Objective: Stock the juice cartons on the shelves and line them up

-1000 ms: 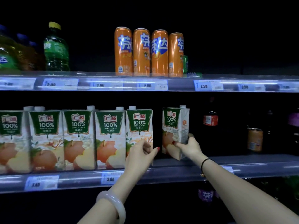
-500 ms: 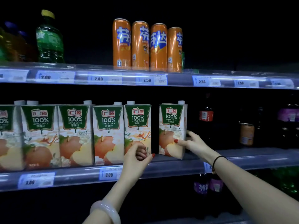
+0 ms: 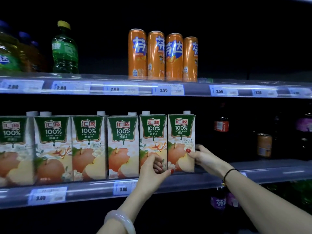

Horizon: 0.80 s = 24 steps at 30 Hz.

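The right hand's fingers [image 3: 200, 148] wrap the right edge of the end white-and-green cardboard apple juice carton [image 3: 181, 142], thumb with red nail on its front face and the other fingers behind its side, so the right hand [image 3: 206, 157] grips it loosely closed, likely to press it leftward flush against its neighbour. The left hand [image 3: 152, 168] is curled in front of the next carton [image 3: 152, 132], fingers bent inward with the thumb tip near the seam between the two; whether it pinches anything I cannot tell, but it seems to steady that neighbour while the end one is squared up. Both cartons stand upright on the middle grey metal shelf [image 3: 278, 169], touching side by side, their fronts close to level. Six juice cartons show along this shelf, the leftmost cut off by the frame edge. Above, on the upper shelf [image 3: 236, 88], stand four tall orange soda cans [image 3: 163, 55] in a row and one green plastic bottle [image 3: 65, 48] beside others too blurred to count.
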Each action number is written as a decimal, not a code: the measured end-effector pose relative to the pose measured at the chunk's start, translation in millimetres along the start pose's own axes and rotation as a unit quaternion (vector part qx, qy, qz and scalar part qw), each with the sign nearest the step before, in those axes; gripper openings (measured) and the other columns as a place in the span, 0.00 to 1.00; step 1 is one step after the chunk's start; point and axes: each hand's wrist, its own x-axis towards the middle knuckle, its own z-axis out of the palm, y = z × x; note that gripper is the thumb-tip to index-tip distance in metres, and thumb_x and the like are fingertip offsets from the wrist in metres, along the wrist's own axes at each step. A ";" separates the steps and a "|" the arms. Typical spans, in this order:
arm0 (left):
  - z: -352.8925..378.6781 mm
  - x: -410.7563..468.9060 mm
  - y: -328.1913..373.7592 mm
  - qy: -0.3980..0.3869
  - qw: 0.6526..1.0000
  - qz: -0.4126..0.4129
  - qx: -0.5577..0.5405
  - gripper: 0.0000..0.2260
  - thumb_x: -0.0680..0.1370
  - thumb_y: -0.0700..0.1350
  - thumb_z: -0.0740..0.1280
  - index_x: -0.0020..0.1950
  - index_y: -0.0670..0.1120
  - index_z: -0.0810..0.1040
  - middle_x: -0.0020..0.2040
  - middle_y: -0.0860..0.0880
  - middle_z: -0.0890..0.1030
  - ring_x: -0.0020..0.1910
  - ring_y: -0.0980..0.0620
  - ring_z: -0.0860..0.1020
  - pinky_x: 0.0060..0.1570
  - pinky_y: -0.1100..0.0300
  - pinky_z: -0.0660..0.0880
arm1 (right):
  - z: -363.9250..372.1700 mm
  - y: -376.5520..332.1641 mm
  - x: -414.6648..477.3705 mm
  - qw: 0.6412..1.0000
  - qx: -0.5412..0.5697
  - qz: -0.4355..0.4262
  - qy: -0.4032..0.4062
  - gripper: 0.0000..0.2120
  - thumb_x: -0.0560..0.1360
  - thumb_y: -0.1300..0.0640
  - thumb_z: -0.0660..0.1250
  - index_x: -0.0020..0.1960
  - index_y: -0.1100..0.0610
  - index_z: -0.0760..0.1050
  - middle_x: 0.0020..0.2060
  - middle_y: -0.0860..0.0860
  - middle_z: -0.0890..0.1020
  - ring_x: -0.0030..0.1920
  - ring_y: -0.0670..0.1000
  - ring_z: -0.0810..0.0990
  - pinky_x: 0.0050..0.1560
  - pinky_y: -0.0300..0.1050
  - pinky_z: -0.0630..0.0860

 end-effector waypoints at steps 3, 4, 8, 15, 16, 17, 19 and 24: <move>2.2 -2.0 0.7 0.023 1.000 0.011 0.007 0.17 0.64 0.44 0.78 0.43 0.48 0.72 0.36 0.48 0.75 0.31 0.60 0.70 0.35 0.63 0.73 | 9.0 -1.3 -5.0 0.999 -0.049 -0.015 -0.011 0.19 0.78 0.56 0.63 0.67 0.59 0.67 0.57 0.53 0.79 0.59 0.54 0.77 0.65 0.53 0.71; 3.0 -2.9 1.4 0.028 0.999 0.017 0.008 0.17 0.64 0.43 0.78 0.43 0.47 0.71 0.35 0.49 0.74 0.30 0.60 0.70 0.34 0.65 0.72 | 11.0 -1.0 -7.6 0.997 -0.076 -0.030 -0.002 0.19 0.78 0.54 0.62 0.68 0.58 0.68 0.59 0.54 0.78 0.60 0.54 0.77 0.65 0.54 0.71; 6.1 -7.7 2.8 0.043 0.998 0.033 0.017 0.17 0.65 0.42 0.78 0.44 0.45 0.72 0.36 0.49 0.72 0.31 0.59 0.68 0.34 0.68 0.69 | 17.9 2.6 -14.2 0.975 -0.199 -0.084 0.046 0.21 0.80 0.48 0.58 0.68 0.57 0.69 0.62 0.53 0.77 0.59 0.52 0.76 0.62 0.48 0.72; 2.9 -9.1 4.5 0.009 0.998 0.038 0.049 0.18 0.65 0.40 0.77 0.47 0.42 0.72 0.41 0.48 0.71 0.35 0.57 0.68 0.37 0.71 0.68 | 23.8 9.0 -23.0 0.941 -0.306 -0.088 0.117 0.16 0.80 0.49 0.57 0.62 0.58 0.71 0.58 0.56 0.79 0.54 0.54 0.76 0.53 0.45 0.70; 2.0 -9.2 5.2 0.003 0.998 0.040 0.055 0.18 0.65 0.40 0.77 0.48 0.42 0.71 0.42 0.47 0.72 0.36 0.57 0.68 0.37 0.72 0.68 | 22.9 11.0 -25.1 0.932 -0.331 -0.087 0.121 0.15 0.80 0.50 0.57 0.62 0.58 0.71 0.58 0.56 0.79 0.55 0.55 0.76 0.52 0.45 0.70; 0.0 -9.0 7.0 -0.009 0.997 0.032 0.064 0.18 0.65 0.40 0.77 0.49 0.42 0.71 0.43 0.47 0.72 0.37 0.57 0.69 0.37 0.73 0.68 | 21.4 11.2 -28.6 0.923 -0.359 -0.078 0.115 0.14 0.80 0.52 0.58 0.61 0.58 0.70 0.58 0.57 0.79 0.56 0.57 0.77 0.53 0.45 0.71; -3.9 -8.1 10.6 -0.046 0.995 0.012 0.086 0.18 0.66 0.41 0.76 0.51 0.42 0.71 0.46 0.46 0.73 0.40 0.55 0.71 0.40 0.72 0.70 | 17.7 14.4 -36.6 0.893 -0.441 -0.051 0.080 0.14 0.79 0.53 0.59 0.62 0.58 0.69 0.60 0.58 0.77 0.60 0.59 0.75 0.57 0.47 0.71; -19.6 -18.7 29.2 -0.121 0.972 -0.034 0.200 0.17 0.69 0.46 0.74 0.54 0.43 0.74 0.55 0.45 0.72 0.55 0.47 0.74 0.51 0.62 0.69 | 10.2 25.6 -71.3 0.764 -0.643 -0.050 0.013 0.28 0.78 0.50 0.60 0.74 0.57 0.57 0.75 0.57 0.59 0.74 0.55 0.57 0.72 0.49 0.55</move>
